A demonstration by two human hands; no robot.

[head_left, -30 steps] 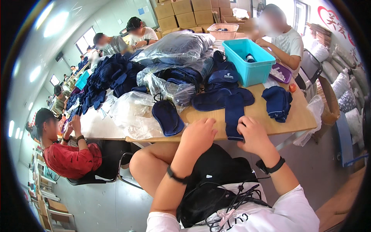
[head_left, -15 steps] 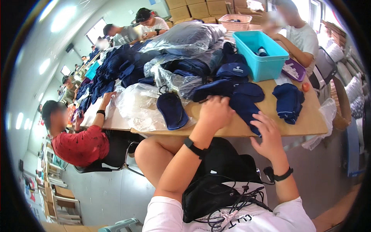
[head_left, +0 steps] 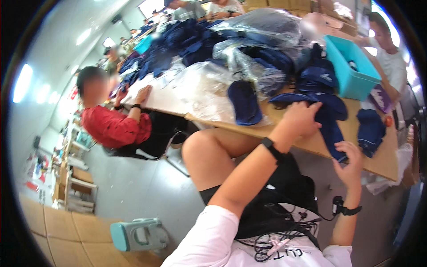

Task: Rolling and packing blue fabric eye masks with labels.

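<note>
A navy cloth piece (head_left: 330,127) with a long tapering part lies across the table's near edge. My left hand (head_left: 303,118) rests at its left side, fingers bent and apart. Beside the lower tip of that cloth is my right hand (head_left: 350,161), with thumb and fingers curved apart; whether they touch the tip I cannot tell. A navy cap-like piece (head_left: 316,79) with a small pale emblem lies just beyond. To the left is a flat navy oval piece (head_left: 245,103), and to the right a folded navy cloth (head_left: 370,131).
A turquoise bin (head_left: 356,73) stands at the right, beside a purple tray (head_left: 381,99). Clear plastic bags (head_left: 260,26) and navy cloth heaps (head_left: 191,40) cover the far table. At the left sits a person in red (head_left: 113,127). A stool (head_left: 138,235) stands on the floor.
The view has turned left, so the table stuff sits farther right in it. My right hand's fingers have curved in closer to the cloth tip. My left hand stays by the cloth.
</note>
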